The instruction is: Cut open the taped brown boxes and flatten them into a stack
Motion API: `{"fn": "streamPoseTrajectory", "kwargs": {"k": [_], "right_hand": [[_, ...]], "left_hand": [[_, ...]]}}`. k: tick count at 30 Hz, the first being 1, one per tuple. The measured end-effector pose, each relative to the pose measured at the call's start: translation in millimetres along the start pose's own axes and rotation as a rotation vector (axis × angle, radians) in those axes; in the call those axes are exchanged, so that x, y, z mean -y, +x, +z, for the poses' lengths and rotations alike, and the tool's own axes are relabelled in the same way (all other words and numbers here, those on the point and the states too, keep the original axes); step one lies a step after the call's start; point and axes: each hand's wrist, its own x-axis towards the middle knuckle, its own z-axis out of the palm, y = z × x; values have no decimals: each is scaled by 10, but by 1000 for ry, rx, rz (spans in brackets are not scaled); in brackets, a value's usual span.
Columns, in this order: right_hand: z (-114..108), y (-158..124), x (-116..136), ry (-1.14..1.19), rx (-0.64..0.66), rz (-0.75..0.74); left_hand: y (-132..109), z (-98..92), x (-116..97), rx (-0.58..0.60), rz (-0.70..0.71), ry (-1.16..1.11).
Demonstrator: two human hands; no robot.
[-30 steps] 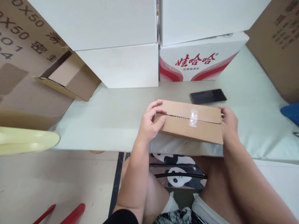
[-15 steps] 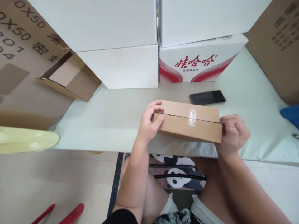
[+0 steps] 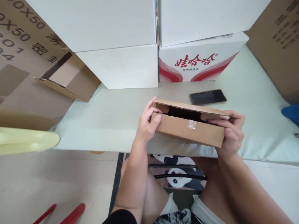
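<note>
A small brown cardboard box [image 3: 184, 132] is held between my two hands above the table's near edge. Its top flap [image 3: 187, 105] is lifted along the long seam, and the gap shows a dark inside whose contents I cannot make out. A piece of clear tape [image 3: 192, 124] clings to the front panel. My left hand [image 3: 148, 121] grips the left end, thumb on the front panel and a finger at the gap. At the right end, my right hand [image 3: 232, 130] holds the corner, with fingers reaching into the opening under the flap.
Behind the box, a black phone [image 3: 207, 97] lies on the pale-covered table [image 3: 121, 118]. White cartons [image 3: 121, 67] are stacked at the back, one with red lettering [image 3: 196, 60]. An open cardboard box [image 3: 79, 77] stands left. A pale yellow object [image 3: 28, 140] juts in at left, a blue item [image 3: 291, 114] at right.
The top flap has come up, opening the box along its seam. The tape no longer spans the seam. My right fingers have moved from the box's end into the gap.
</note>
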Motion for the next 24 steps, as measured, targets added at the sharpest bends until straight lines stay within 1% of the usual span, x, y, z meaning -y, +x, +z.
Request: {"fn": "streamPoseTrajectory", "kwargs": {"k": [3, 6, 8, 12, 15, 18, 24], "right_hand": [[-65, 42, 10, 71, 114, -25], [-88, 77, 21, 133, 235, -62], [-71, 85, 30, 179, 279, -108], [-30, 70, 37, 234, 248, -141], [-42, 41, 26, 205, 220, -119], [-64, 14, 17, 179, 201, -97], [-57, 22, 51, 144, 200, -113]], "left_hand": [[-1, -22, 1, 62, 46, 3], [-4, -72, 20, 162, 64, -43], [-1, -127, 30, 204, 59, -76], [11, -245, -10, 251, 24, -98], [10, -285, -102, 313, 8, -72], [-3, -267, -191, 365, 0, -42], [-24, -211, -235, 351, 11, 31]]}}
